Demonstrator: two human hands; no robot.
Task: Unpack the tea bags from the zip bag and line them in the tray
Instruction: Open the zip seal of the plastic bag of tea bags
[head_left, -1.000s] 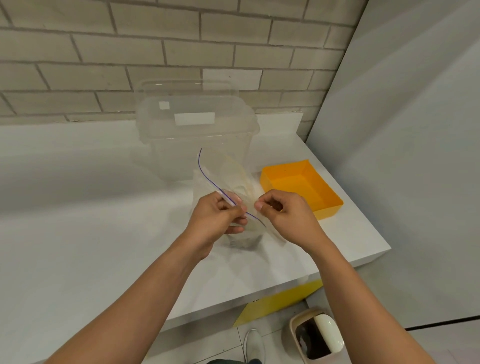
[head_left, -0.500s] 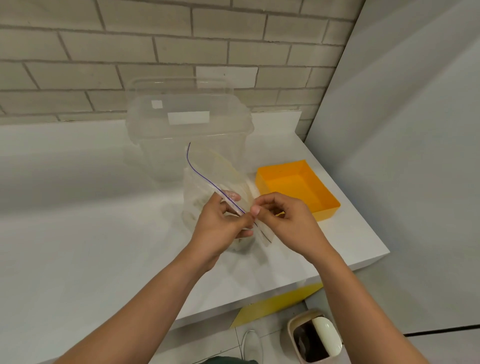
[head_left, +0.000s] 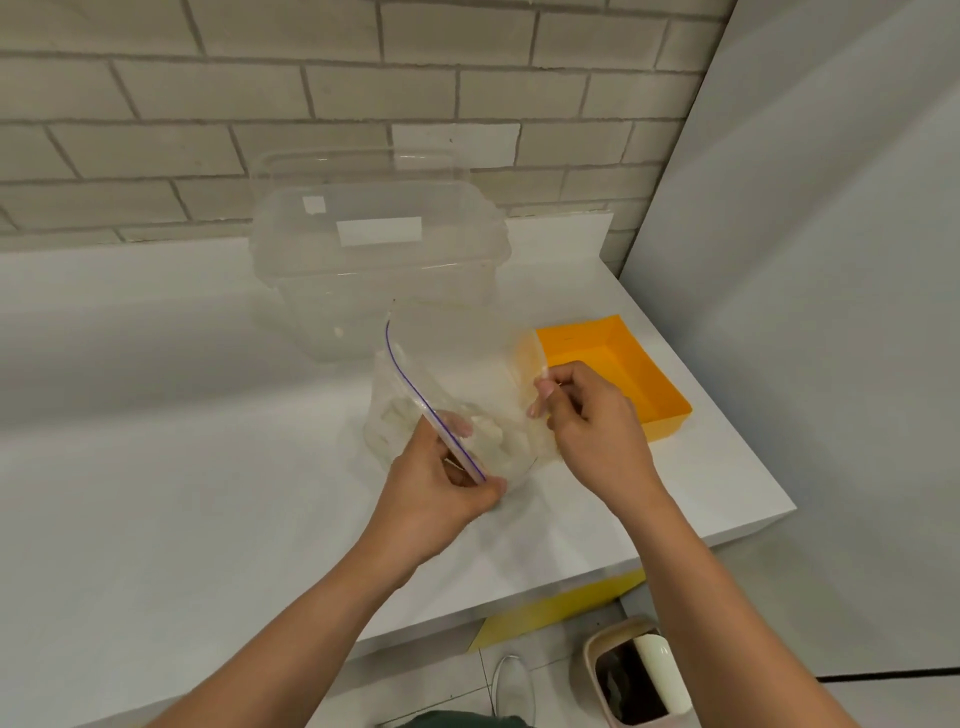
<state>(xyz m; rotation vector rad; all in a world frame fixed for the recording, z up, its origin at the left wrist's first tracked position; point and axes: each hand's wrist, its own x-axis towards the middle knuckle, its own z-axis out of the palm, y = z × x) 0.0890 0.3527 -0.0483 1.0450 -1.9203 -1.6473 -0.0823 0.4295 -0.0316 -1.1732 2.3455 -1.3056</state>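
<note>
Both hands (head_left: 436, 483) hold the zip bag (head_left: 457, 384) of tea bags (head_left: 498, 441).

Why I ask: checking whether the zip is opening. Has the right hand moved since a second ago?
Yes. The right hand has pulled rightward, toward the orange tray, drawing one side of the zip bag away from the left hand.

My left grip (head_left: 436, 493) sits low and close to me, thumb and fingers pinching one lip of the zip bag (head_left: 457, 364). My right grip (head_left: 597, 431) is higher and to the right, fingers curled, thumb and forefinger pinching the other lip. The grips are apart. My left forearm (head_left: 311, 613) and right forearm (head_left: 717, 597) are bare, reaching forward.
</note>
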